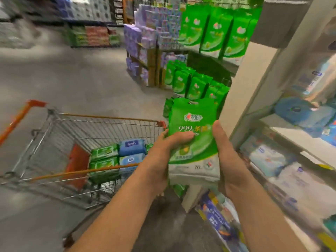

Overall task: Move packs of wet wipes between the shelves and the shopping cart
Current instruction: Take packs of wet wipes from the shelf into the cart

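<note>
A green wipes pack (192, 139) is gripped upright between the left hand (163, 157) and right hand (229, 160), fingers curled round its sides, between the shopping cart (54, 135) and the shelves (283, 135). Several packs (118, 157) are already stowed in the cart; which way this one is headed cannot be told.

One wire shopping cart with orange trim (54, 142) containing two green flat packs (104, 151) and two blue flat packs (132, 148) in plain sight; one green-and-white wet-wipe pouch (192, 142) held between two hands, left (163, 157) and right (229, 160).
</note>
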Available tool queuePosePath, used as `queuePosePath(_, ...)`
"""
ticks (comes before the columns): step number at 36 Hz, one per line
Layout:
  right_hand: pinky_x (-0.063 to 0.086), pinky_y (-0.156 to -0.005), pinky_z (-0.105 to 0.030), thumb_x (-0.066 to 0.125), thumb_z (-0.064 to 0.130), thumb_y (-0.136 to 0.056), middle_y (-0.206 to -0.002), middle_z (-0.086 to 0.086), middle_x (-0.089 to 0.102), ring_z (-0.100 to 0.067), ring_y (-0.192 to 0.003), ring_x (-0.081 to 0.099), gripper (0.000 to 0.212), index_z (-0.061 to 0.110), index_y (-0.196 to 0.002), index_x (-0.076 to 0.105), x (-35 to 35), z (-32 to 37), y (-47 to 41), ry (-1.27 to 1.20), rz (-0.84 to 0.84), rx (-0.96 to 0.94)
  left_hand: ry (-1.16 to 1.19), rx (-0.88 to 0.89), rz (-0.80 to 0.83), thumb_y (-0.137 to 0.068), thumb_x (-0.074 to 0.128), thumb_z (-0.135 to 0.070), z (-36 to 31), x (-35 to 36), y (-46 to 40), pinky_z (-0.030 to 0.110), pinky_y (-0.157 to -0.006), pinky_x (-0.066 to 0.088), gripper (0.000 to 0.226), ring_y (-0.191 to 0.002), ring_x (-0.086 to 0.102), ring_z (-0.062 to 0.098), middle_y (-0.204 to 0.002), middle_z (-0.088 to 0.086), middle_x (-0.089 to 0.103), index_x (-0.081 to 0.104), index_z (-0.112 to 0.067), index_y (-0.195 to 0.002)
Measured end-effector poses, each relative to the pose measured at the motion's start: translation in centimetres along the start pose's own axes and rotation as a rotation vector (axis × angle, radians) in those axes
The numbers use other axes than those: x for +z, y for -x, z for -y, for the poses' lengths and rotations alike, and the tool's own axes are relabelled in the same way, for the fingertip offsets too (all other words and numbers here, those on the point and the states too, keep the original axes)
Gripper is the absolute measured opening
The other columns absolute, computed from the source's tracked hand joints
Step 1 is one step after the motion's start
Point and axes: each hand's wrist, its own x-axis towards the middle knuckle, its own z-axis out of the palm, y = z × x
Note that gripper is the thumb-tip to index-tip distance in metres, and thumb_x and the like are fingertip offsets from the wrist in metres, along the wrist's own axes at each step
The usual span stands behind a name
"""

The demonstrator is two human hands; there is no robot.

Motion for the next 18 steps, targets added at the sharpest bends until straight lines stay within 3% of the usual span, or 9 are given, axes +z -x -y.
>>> queuePosePath(2,0.051,-0.102,-0.056,0.050,0.070,-0.087,-0.131,-0.018,0.067,-0.036,-0.118,0.067,0.071,0.018,-0.132,0.067,1.8,-1.9,-1.8,0.006,-0.047,0.045,0.064,0.013,-0.056,-0.056,0.083,-0.026,-1.6,-3.1,1.0,0.058,-0.099,0.050,0.082,-0.120,0.060,0.045,-0.127,0.023,0.065,0.061,-0.006,-0.133)
queuePosePath(4,0.055,-0.097,-0.052,0.049,0.079,-0.086,-0.138,-0.014,0.063,-0.032,-0.119,0.066,0.084,0.021,-0.146,0.052,3.7,-4.2,-3.5,0.037,-0.124,0.089,0.124,0.051,-0.109,-0.058,0.085,-0.025,-3.2,-6.1,2.1,0.062,-0.103,0.045,0.079,-0.120,0.060,0.045,-0.129,0.025,0.064,0.062,-0.006,-0.131)
queuePosePath(7,0.060,-0.076,-0.037,0.049,0.087,-0.077,-0.132,-0.010,0.067,-0.026,-0.110,0.071,0.098,0.021,-0.149,0.047,7.1,-8.6,-5.3,0.028,-0.155,0.106,0.176,0.158,-0.169,-0.070,0.077,-0.023,-5.7,-10.3,3.8,0.057,-0.095,0.052,0.046,-0.099,0.071,0.036,-0.115,0.020,0.072,0.073,-0.009,-0.113)
queuePosePath(10,0.054,-0.096,-0.046,0.066,0.087,-0.060,-0.141,-0.013,0.061,-0.032,-0.128,0.060,0.112,0.018,-0.147,0.051,11.6,-12.5,-6.6,-0.120,-0.078,0.069,0.189,0.309,-0.286,-0.069,0.081,-0.024,-7.7,-14.1,4.6,0.059,-0.092,0.054,0.060,-0.104,0.070,0.039,-0.119,0.020,0.070,0.065,-0.008,-0.125)
queuePosePath(13,0.033,-0.115,-0.057,0.070,0.083,-0.064,-0.148,-0.013,0.055,-0.036,-0.138,0.049,0.108,0.021,-0.149,0.048,15.5,-15.7,-8.3,-0.172,-0.013,-0.007,0.216,0.440,-0.416,-0.063,0.088,-0.026,-8.7,-17.4,4.8,0.065,-0.093,0.051,0.091,-0.113,0.065,0.043,-0.131,0.021,0.063,0.046,-0.010,-0.143)
queuePosePath(16,0.021,-0.122,-0.059,0.076,0.073,-0.069,-0.151,-0.015,0.051,-0.037,-0.142,0.045,0.107,0.016,-0.152,0.042,18.4,-17.9,-10.4,-0.188,0.022,-0.053,0.196,0.518,-0.481,-0.065,0.087,-0.021,-9.0,-19.6,4.8,0.062,-0.093,0.053,0.095,-0.111,0.067,0.039,-0.129,0.017,0.065,0.039,-0.021,-0.146)
queuePosePath(18,0.027,-0.121,-0.058,0.083,0.065,-0.066,-0.147,-0.016,0.055,-0.036,-0.138,0.050,0.106,0.013,-0.150,0.045,19.5,-18.4,-12.0,-0.213,-0.001,-0.011,0.195,0.545,-0.498,-0.065,0.087,-0.022,-8.9,-20.5,4.7,0.058,-0.092,0.054,0.093,-0.111,0.068,0.036,-0.127,0.014,0.067,0.038,-0.028,-0.144)
